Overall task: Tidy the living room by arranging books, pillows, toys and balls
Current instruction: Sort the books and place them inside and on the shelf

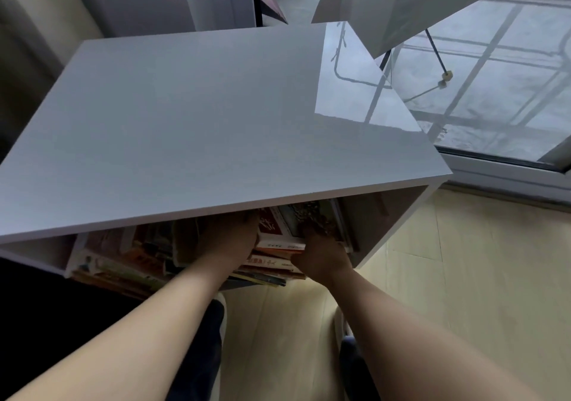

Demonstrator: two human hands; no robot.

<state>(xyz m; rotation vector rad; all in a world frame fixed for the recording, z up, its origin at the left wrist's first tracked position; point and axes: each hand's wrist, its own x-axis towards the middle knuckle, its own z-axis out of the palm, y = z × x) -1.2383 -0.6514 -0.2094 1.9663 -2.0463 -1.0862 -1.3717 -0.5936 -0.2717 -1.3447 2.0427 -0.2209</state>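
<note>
Books (279,244) lie stacked flat inside the open compartment of a white cabinet (216,107), just under the front edge of its glossy top, at about 6 o'clock from the middle of that top. The stack's spines face the person, red and white covers uppermost, and its lower books jut out past the compartment's front.

Both hands reach in from below. The left hand (231,240) lies against the stack at its 9 o'clock side. Its fingers run in under the cabinet top and are hidden, so I cannot tell whether it grips or only presses. The right hand (323,254) is at the stack's 3 o'clock side, between the books and the cabinet's right wall, with its fingers curled over the patterned cover on top and its thumb against the spines, gripping the stack.

A second pile (123,264) of colourful books lies in the same compartment at 9 o'clock from the left hand, more loosely heaped and partly in shadow.

A pale wooden floor (463,277) spreads at 4 o'clock from the cabinet. A large window (494,91) fills the 2 o'clock corner, and a white shade (401,5) hangs at 1 o'clock. A dark trouser leg (204,345) shows between the forearms.
</note>
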